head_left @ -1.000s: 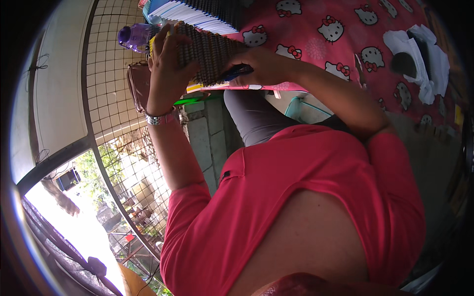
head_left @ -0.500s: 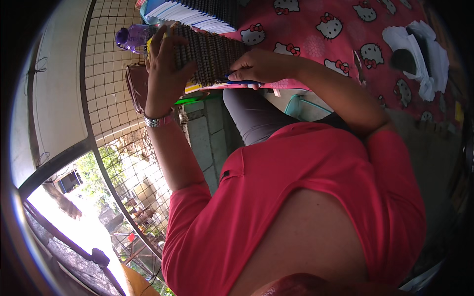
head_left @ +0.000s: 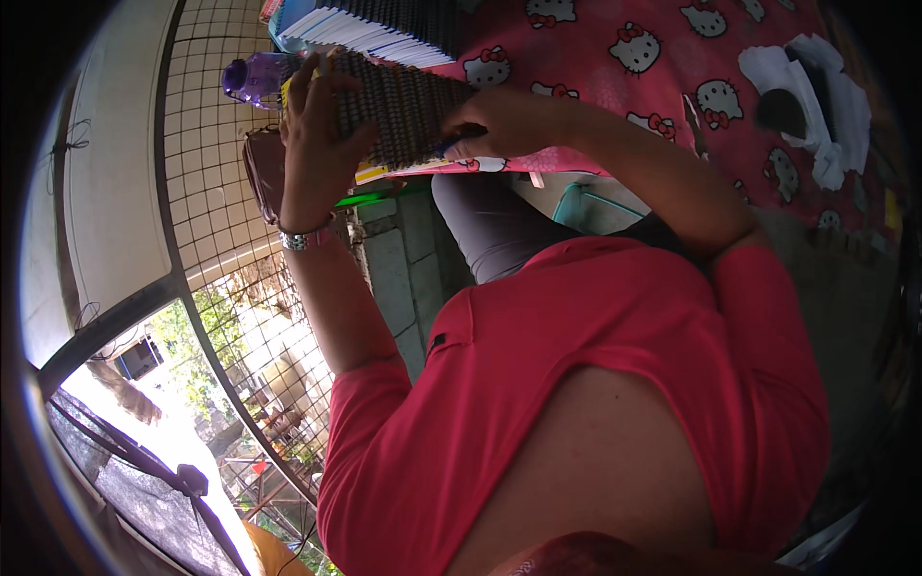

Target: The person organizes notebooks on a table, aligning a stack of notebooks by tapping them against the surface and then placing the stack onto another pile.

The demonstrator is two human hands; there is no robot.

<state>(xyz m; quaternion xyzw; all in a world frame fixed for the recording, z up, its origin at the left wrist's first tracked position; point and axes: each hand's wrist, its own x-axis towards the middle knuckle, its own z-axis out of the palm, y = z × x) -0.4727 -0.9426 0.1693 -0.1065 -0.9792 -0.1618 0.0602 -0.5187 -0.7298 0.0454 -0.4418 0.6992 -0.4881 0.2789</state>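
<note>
A stack of dark spiral-bound notebooks (head_left: 408, 110) lies at the near edge of the table, its rows of coils facing up. My left hand (head_left: 315, 134) rests at the left end of this stack, fingers spread and thumb apart, a metal watch on the wrist. At the stack's right end is my right hand (head_left: 509, 123), its fingers curled in. A slim blue pen (head_left: 445, 147) pokes out from those fingers, mostly hidden by them. Yellow and white edges show beneath the coils.
More bound books (head_left: 370, 34) stand piled behind. A purple bottle (head_left: 252, 79) and a brown pouch (head_left: 263, 173) sit left, beside a wire-mesh screen (head_left: 206, 144). The pink patterned tablecloth (head_left: 586, 86) stretches right, with a crumpled white bag (head_left: 816, 115) on it.
My right hand has shifted slightly up and left against the notebooks, and less of the pen shows. My left hand keeps nearly the same place.
</note>
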